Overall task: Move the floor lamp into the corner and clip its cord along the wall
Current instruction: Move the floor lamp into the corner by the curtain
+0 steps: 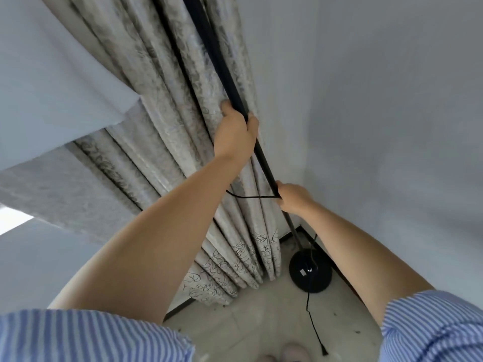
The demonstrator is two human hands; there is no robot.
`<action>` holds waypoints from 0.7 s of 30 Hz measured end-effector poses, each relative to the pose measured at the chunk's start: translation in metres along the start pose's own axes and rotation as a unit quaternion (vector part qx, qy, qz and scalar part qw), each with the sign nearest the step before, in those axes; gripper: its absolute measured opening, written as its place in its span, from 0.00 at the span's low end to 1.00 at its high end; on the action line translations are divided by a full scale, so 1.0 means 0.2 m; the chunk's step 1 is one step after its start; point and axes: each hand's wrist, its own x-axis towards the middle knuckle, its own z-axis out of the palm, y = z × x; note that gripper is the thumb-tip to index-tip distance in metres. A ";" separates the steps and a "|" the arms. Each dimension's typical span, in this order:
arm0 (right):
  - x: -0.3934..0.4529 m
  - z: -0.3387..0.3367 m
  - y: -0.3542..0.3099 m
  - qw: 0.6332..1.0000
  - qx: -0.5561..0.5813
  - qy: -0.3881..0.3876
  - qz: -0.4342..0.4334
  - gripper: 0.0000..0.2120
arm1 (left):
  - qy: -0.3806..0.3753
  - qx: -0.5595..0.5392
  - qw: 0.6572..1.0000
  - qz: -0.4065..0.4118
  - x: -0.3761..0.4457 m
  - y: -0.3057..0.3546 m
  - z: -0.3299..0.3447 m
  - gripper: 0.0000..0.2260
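Note:
The black floor lamp pole [209, 35] runs from the top centre down to its round black base [310, 270], which rests on the floor in the room corner. My left hand [236, 131] grips the pole higher up. Lower down, my right hand [294, 198] closes around the pole and a loop of the black cord [248, 196]. More cord [312, 317] trails from the base across the tiles towards me, ending in a plug-like tip.
A patterned grey curtain [162, 126] hangs just left of the pole and reaches the floor. White walls [392, 126] meet behind the base, with a dark skirting line. Pale floor tiles [261, 317] lie below, and my foot shows at the bottom edge.

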 end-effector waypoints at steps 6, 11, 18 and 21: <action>0.05 0.01 0.03 1.000 0.002 0.017 -0.012 0.18 | -0.011 0.040 0.999 0.003 0.02 0.02 0.04 0.23; 0.06 0.02 0.06 1.000 0.006 0.025 -0.001 0.17 | 0.007 0.069 0.998 0.007 0.02 0.01 0.11 0.25; -0.26 0.01 0.27 0.989 0.125 -0.020 0.080 0.19 | 0.028 -0.027 0.999 0.033 -0.01 0.01 0.17 0.18; -0.52 0.04 0.32 0.977 0.168 -0.009 0.128 0.18 | -0.021 -0.102 0.994 0.016 -0.12 -0.03 0.24 0.20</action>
